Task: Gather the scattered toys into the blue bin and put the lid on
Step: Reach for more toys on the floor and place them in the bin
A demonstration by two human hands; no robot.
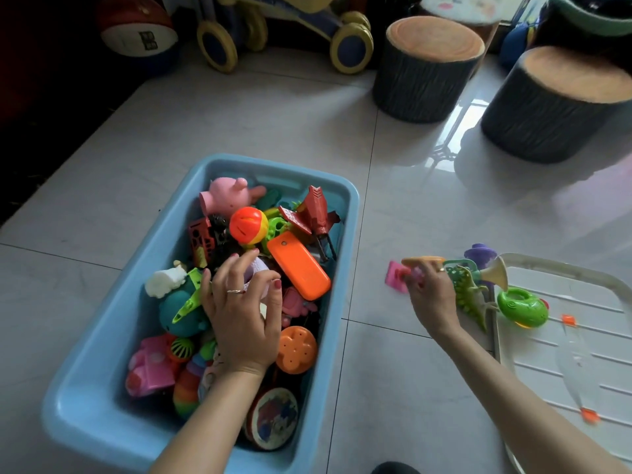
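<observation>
Head view showed a pale tiled floor (307, 124) with the blue bin (102, 336) at its lower left, uncovered and heaped with toys. Among them lay a pink pig (227, 195) at the bin's far end, a red-and-yellow ball (248, 225) just nearer, a red spaceship (313, 213) toward the far right corner, and an orange toy phone (299, 266) along the right wall. An orange flower-shaped disc (295, 348) sat lower, and a round printed drum (272, 419) lay at the near end.

The left hand (241, 319) hung over the middle of the bin, its grip loosely curled around a pale lilac toy (256, 271); whether the fingers truly clasped it could not be told.

Right of the bin, on the floor, the right hand (431, 292) had its grip pinched on a small pink block (396, 277), blurred. Just beside that hand lay a green dinosaur (470, 292), a cream trumpet (492, 273) and a purple toy (480, 253).

At the floor's right edge lay the white lid (564, 354), flat, apart from the bin. A green snail-like toy (521, 307) rested on its far left corner.

Two stump-shaped stools (424, 70) stood at the far side.
</observation>
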